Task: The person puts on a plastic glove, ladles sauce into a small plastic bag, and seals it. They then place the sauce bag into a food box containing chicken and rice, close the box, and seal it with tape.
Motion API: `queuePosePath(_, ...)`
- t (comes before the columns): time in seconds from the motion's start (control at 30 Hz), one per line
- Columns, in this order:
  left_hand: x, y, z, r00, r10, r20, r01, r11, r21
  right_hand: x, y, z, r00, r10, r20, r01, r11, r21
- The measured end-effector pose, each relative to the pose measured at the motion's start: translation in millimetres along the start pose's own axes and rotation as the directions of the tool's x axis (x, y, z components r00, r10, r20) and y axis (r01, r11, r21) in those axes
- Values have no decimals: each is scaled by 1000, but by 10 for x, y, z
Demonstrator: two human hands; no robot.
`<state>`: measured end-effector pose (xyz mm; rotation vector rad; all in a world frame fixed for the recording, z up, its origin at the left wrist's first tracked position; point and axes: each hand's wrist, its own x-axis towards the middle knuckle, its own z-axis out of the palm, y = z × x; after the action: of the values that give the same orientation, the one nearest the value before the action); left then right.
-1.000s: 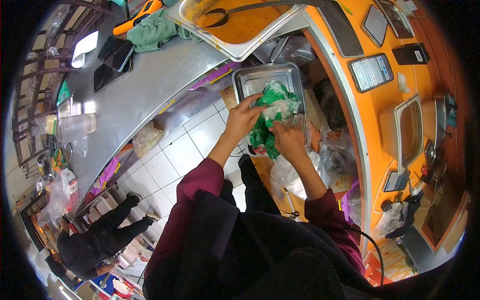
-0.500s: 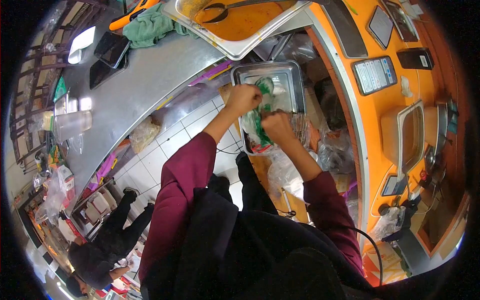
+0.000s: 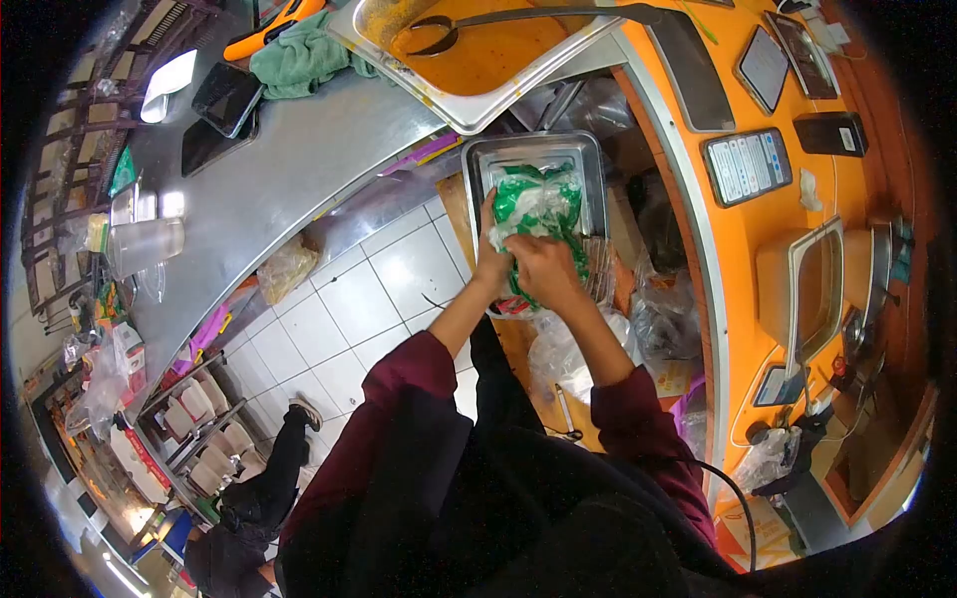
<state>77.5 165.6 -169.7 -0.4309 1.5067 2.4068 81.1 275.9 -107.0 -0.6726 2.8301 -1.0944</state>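
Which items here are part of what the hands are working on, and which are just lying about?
In hand: left hand; right hand; crumpled green and clear plastic bag; rectangular steel tray beneath it.

Lying about: large steel pan of orange sauce with ladle; green cloth; two dark phones; grey keypad device.

Bundle: I see a green and white plastic bag bundle, crumpled and bunched up.
Place: it sits partly inside the steel tray, at its near edge.
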Motion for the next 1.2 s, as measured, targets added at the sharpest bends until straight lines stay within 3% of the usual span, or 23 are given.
queuePosePath(0.03,-24,6,62,996,71,-60,-68,997,45,0,-80,23,997,35,63,-34,999,-19)
queuePosePath(0.07,46,-254,-21,963,265,-43,-268,958,-102,-8,-209,47,996,40,76,-32,994,-104)
queuePosePath(0.17,-1,8,-17,982,186,-17,-178,960,215,-97,-445,35,988,-42,-145,42,999,0)
queuePosePath(0.27,4,331,-26,994,112,-16,-88,857,509,-341,-370,-101,955,-130,-268,170,977,129)
queuePosePath(0.3,62,243,-97,967,237,94,-240,724,647,-392,-317,-129,962,-107,-253,148,977,152)
queuePosePath(0.37,19,357,-32,980,152,126,-197,704,682,-517,-215,-135,974,-49,-219,95,975,202)
queuePosePath(0.4,73,251,-75,967,247,65,-217,661,718,-551,-110,-110,988,51,-145,-36,994,99)
queuePosePath(0.43,89,335,-49,971,238,23,-177,653,736,-408,-196,-223,981,92,-173,-97,995,-21)
queuePosePath(0.47,81,422,-27,974,227,-23,-132,645,752,-262,-326,-373,970,132,-202,-161,977,-138)
queuePosePath(0.5,74,475,-9,974,214,-71,-84,638,765,-208,-318,-298,958,179,-226,-207,972,-111)
queuePosePath(0.53,99,464,18,984,167,-62,-40,550,834,-154,-309,-223,942,225,-249,-252,964,-81)
queuePosePath(0.63,97,524,73,1000,-6,-8,9,592,806,-49,-145,74,902,341,-266,-382,916,-123)
queuePosePath(0.67,162,479,23,999,33,-15,-11,670,742,-36,-47,84,923,295,-246,-336,931,-145)
queuePosePath(0.77,431,391,-144,999,33,-3,-22,721,693,-157,-46,75,985,-110,-136,93,987,-129)
queuePosePath(0.8,541,206,-272,995,90,35,-91,766,637,-209,-62,29,979,-131,-155,125,991,-45)
queuePosePath(0.9,1005,-279,-832,891,452,-43,-194,464,865,-480,-453,-88,930,-219,-294,299,917,263)
queuePosePath(0.93,1082,-298,-834,910,361,-205,-136,726,674,-521,-566,-202,938,-83,-338,194,932,307)
queuePosePath(1.0,1036,-167,-647,960,178,-214,-59,881,469,-561,-727,-417,897,194,-398,-15,912,411)
queuePosePath(1.03,963,-55,-559,976,85,-201,-7,932,361,-579,-630,-429,797,458,-395,-223,830,511)
queuePosePath(1.07,874,-1,-453,981,84,-175,1,900,436,-541,-503,-471,656,680,-326,-368,666,649)
queuePosePath(1.17,754,-303,-459,981,143,-131,-17,737,676,-389,-216,-487,551,829,-96,-209,248,946)
queuePosePath(1.2,691,-382,-418,906,201,-371,70,796,602,-368,-145,-476,579,812,-70,-229,244,942)
